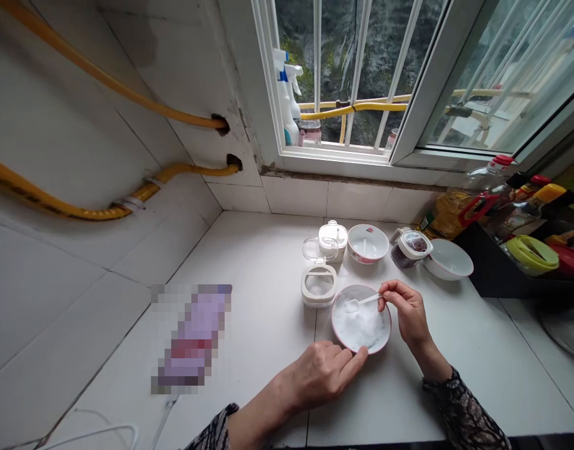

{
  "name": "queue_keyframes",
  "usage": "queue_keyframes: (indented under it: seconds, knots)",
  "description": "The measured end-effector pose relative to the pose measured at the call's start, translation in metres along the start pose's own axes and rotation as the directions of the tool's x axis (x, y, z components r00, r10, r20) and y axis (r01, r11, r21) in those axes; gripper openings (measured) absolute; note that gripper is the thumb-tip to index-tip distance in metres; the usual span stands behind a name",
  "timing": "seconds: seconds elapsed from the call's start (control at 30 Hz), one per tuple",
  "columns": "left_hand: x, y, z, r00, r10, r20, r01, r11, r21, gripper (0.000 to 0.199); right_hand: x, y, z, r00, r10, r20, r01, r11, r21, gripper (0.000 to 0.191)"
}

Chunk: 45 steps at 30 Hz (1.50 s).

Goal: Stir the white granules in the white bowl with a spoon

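Dark lacy sleeves [465,409] enter at the bottom edge, nearest the camera, ending above the person's wrists. Between the two hands, on the white counter [261,275], sits a pink-rimmed bowl [356,290] with a heap of white granules [362,331] inside. The right hand [407,310] pinches the handle end of a small white spoon [370,299], thumb and fingertips clamped together on it; the spoon's scoop is over the heap and carries some granules. The left hand [322,372] has its index finger stretched to the bowl's near rim and the other fingers curled; whether the thumb grips the bowl cannot be told. Just beside the bowl stands an open container [317,302] of white granules, its clear lid [310,250] raised. Behind are a closed white container [332,239], a flowered bowl [368,258], a jar with dark contents [411,250] and a plain white bowl [449,269]. Farther right, an oil bottle [446,215] stands by a black rack [479,272]. Well apart to the left lies a pixelated purple object [197,331]. Yellow hoses [94,214] run along the tiled wall, near a barred window [334,156].
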<state>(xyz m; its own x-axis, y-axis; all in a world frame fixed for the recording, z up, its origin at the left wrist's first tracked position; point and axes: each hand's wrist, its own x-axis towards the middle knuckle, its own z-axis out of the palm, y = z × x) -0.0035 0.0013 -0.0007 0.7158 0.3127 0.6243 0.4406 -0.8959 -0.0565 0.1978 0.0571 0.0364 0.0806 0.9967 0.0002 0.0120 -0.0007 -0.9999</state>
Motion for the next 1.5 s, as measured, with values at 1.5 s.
queue_keyframes:
  seconds: [1.5]
  knots:
    - [0.000, -0.001, -0.002, 0.999, 0.013, 0.031, -0.013, 1.000, 0.021, 0.028, -0.013, -0.027, -0.011, 0.631, -0.751, 0.194, 0.689, 0.429, -0.584, 0.017]
